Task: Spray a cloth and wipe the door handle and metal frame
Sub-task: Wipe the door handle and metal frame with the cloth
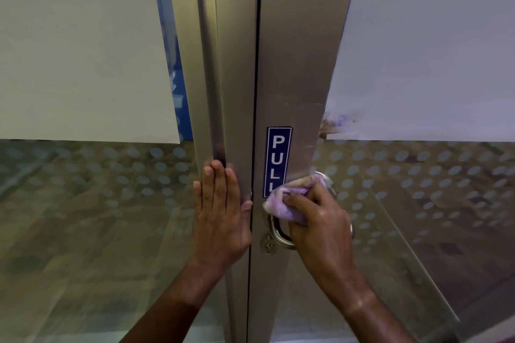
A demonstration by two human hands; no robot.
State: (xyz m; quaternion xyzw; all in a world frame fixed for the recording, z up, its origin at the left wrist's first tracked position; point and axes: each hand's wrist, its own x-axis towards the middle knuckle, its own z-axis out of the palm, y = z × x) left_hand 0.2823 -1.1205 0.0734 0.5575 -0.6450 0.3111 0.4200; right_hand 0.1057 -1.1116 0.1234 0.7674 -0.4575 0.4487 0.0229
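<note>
My right hand grips a crumpled purple cloth and presses it against the upper part of the curved metal door handle on the right door's metal frame. The cloth covers the bottom of a blue PULL sticker. My left hand lies flat, fingers together and pointing up, on the left door's metal frame, beside the dark gap between the two doors. No spray bottle is in view.
A keyhole sits just below and left of the handle. Both doors have glass panels with a dotted frosted pattern, and white sheets cover their upper halves. A purple smudge marks the right sheet's lower corner.
</note>
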